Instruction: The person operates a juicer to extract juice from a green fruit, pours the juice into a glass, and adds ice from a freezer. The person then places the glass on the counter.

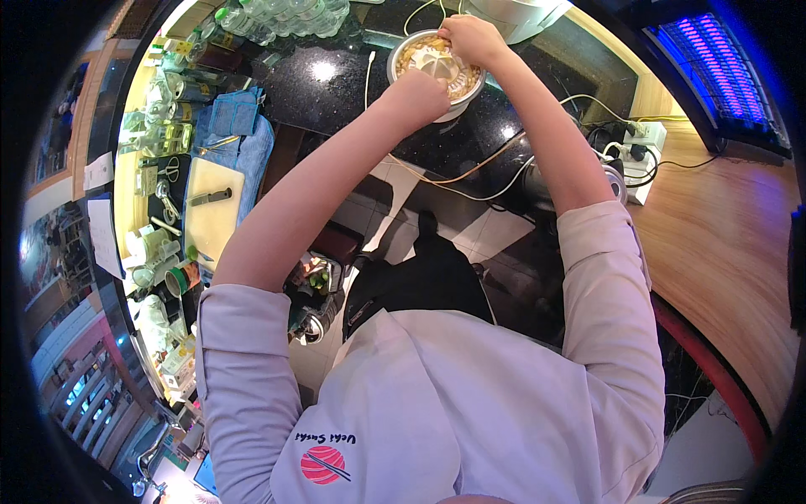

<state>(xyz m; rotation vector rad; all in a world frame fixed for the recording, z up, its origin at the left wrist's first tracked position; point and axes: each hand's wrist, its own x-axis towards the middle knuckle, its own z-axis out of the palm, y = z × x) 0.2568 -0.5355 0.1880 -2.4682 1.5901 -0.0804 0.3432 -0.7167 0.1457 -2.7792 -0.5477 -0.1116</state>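
A round citrus juicer (437, 68) with a pale ribbed reaming cone stands on the black speckled counter (308, 82). Yellowish pulp or liquid surrounds the cone inside a metallic-looking rim. My left hand (419, 96) is curled over the near left side of the juicer, its fingertips hidden beneath it. At the far right side is my right hand (473, 41), fingers bent down at the rim and beside a small yellow piece. Whether either hand grips a part of the juicer cannot be made out.
A cutting board (217, 189) with a knife (211, 197) lies at left on a blue towel (255, 160), among bottles and jars. Plastic bottles (296, 16) stand at the far edge. Cables and a power strip (642, 160) sit at right, by a wooden counter (718, 208).
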